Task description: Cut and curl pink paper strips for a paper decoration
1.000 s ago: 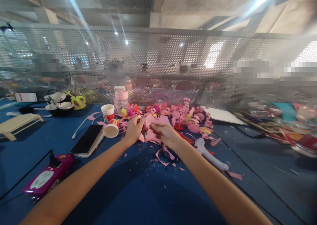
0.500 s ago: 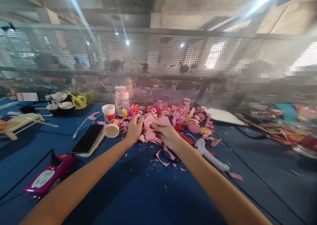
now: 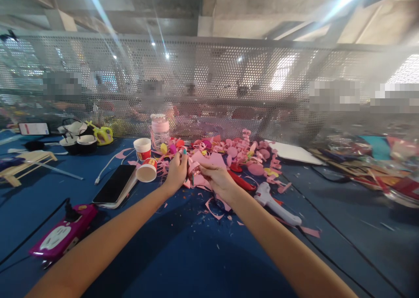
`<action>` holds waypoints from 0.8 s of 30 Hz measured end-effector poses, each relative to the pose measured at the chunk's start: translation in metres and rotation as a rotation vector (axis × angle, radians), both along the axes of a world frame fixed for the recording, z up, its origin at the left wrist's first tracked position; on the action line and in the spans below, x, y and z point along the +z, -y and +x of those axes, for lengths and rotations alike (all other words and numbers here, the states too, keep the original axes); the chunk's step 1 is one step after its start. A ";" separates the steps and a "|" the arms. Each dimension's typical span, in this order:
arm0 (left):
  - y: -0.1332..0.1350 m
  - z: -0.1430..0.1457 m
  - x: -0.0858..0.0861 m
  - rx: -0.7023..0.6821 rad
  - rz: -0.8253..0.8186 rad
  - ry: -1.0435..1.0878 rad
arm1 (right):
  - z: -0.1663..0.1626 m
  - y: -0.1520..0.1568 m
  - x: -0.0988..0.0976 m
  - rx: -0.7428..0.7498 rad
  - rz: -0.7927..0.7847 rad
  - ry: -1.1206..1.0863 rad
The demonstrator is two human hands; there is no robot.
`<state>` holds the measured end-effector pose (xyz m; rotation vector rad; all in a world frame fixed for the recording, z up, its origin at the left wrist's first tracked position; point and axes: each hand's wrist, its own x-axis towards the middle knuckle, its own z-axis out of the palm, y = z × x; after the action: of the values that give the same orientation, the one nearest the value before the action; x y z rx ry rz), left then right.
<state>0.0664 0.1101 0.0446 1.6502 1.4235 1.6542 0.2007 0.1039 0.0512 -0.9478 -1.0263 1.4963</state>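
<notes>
My left hand [image 3: 176,173] is closed above the pile of pink paper pieces. A small teal tip shows at its fingertips, and what the fingers hold is mostly hidden. Close beside it, my right hand [image 3: 216,179] pinches one end of a curled pink paper strip [image 3: 194,166], which arches across to the left fingers. Beneath and behind both hands lie flat pink sheets [image 3: 212,159] and several pink paper curls and discs [image 3: 232,152]. Right of my right hand, a red-handled tool [image 3: 242,182] lies near a white glue gun [image 3: 276,206].
Left stand two paper cups [image 3: 142,149], one tipped over, a phone [image 3: 114,184] and a purple power strip [image 3: 63,230]. A pink-lidded jar [image 3: 160,129] stands before the perforated metal screen [image 3: 216,71]. Cables cross the blue table [image 3: 183,263] on both sides; a white flat object [image 3: 294,153] lies back right.
The pink strip now shows as a raised curl between my fingers. My right hand has shifted slightly, and the view has moved a little.
</notes>
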 end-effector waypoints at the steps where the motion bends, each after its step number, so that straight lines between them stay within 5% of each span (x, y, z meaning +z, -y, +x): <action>1: 0.000 0.000 0.000 -0.010 -0.006 0.008 | 0.000 0.000 -0.001 -0.004 -0.002 -0.003; 24: 0.002 0.001 0.006 -0.052 -0.015 0.081 | -0.002 0.002 -0.001 0.053 -0.086 -0.073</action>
<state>0.0673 0.1082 0.0505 1.5805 1.3399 1.6584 0.1991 0.1019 0.0505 -0.9255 -0.9470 1.6181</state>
